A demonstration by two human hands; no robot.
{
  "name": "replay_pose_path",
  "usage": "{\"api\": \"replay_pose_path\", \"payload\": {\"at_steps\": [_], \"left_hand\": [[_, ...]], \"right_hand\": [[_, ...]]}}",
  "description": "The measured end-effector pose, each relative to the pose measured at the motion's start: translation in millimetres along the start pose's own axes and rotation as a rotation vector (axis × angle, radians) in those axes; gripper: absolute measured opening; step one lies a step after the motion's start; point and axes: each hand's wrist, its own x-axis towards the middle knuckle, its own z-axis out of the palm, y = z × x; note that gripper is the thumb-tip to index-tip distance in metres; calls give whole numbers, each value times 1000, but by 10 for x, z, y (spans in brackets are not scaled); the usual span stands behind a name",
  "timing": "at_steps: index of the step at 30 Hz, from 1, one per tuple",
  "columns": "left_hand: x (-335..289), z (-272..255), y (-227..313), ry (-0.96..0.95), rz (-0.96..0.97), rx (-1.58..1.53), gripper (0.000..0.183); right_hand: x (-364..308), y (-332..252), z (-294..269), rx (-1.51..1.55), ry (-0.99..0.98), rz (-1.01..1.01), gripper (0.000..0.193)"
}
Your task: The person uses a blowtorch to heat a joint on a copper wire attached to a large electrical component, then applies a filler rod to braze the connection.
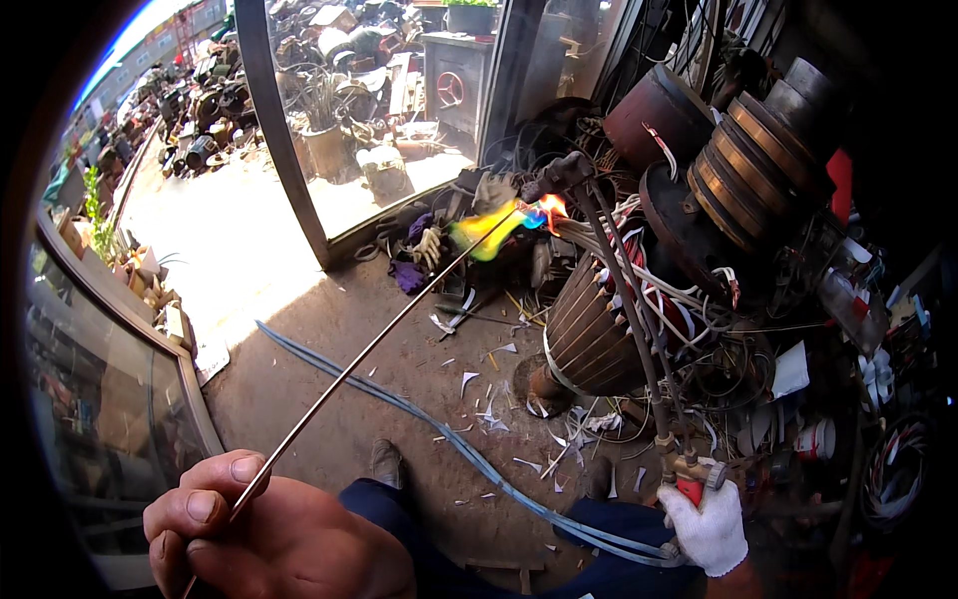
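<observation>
My bare left hand pinches a long thin metal rod that runs up and right to a flame. In a white work glove, my right hand grips the red-valved handle of a gas torch. The torch's long tubes rise to a bent head. A bright orange flame with a yellow-green glare burns where the rod tip meets the copper leads of a large motor winding. The winding stands on the dirt floor, white and red wires spilling from its top.
A blue hose snakes across the floor to the torch. Stacked rotors with copper bands and tangled wires crowd the right. Paper scraps litter the ground. A metal door post and sunlit yard with scrap lie beyond; a glass-fronted cabinet stands left.
</observation>
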Motion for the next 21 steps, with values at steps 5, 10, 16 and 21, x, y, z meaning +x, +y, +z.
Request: {"api": "replay_pose_path", "payload": {"at_steps": [5,10,16,21], "left_hand": [[62,257,17,165,82,-40,10],[34,266,-10,144,88,-58,10],[-76,-84,26,-78,-43,-43,29],[28,220,-27,96,77,24,13]], "right_hand": [[-14,-36,-32,-62,-15,-54,26],[20,14,-24,-49,-2,-66,27],[6,-26,-16,-32,7,-65,27],[7,-22,0,-3,0,-8,28]]}}
